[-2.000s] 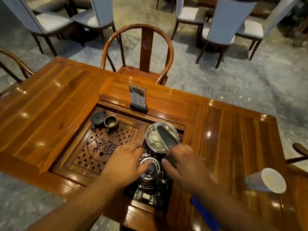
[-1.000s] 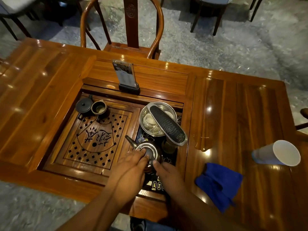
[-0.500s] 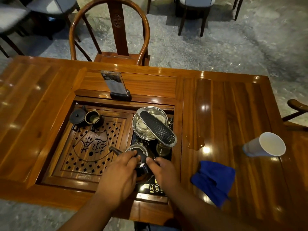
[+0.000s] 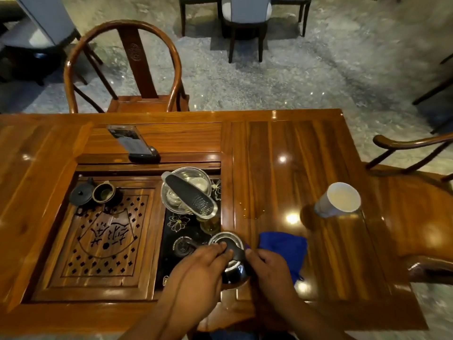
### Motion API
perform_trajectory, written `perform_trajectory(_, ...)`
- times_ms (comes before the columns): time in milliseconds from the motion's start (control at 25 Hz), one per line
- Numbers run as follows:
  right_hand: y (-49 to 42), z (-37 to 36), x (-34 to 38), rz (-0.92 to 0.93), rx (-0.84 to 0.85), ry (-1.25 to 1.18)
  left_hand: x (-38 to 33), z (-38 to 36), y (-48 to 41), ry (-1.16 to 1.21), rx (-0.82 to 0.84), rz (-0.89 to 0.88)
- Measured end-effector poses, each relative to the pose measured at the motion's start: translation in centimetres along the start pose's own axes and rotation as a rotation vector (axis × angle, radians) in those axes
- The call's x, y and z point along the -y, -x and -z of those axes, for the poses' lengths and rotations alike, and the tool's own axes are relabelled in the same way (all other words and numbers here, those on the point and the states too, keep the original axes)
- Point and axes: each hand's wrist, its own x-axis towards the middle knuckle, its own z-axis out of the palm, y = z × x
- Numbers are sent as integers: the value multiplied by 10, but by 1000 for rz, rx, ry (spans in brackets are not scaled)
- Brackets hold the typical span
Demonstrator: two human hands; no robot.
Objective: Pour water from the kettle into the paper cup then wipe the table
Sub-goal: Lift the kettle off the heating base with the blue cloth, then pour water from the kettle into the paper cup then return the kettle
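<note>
One teapot (image 4: 81,193) and small cup (image 4: 104,192) are sitting on the tray (image 4: 98,241). Both hands, left (image 4: 196,268) and right (image 4: 267,268), are pinching the kettle (image 4: 229,256) between them, beside one cloth (image 4: 284,251); one paper cup (image 4: 338,200) is standing well apart on the bench (image 4: 294,155).

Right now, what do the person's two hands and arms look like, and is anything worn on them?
Both forearms are bare, with no sleeve in view. The left hand and the right hand wear no gloves, and no ring, watch or bracelet is visible.
</note>
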Motion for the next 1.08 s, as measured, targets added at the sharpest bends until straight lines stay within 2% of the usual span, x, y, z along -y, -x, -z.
perform_trajectory(280, 5, 78, -4, 14, -189, -59, -54, 6, -64, -10, 84, -158)
perform_trajectory(640, 17, 162, -17, -61, -400, -157, -129, 3, -136, 19, 143, -394)
perform_trajectory(1080, 27, 251, -12, -67, -567, -172, -219, -6, -201, -55, 165, -517)
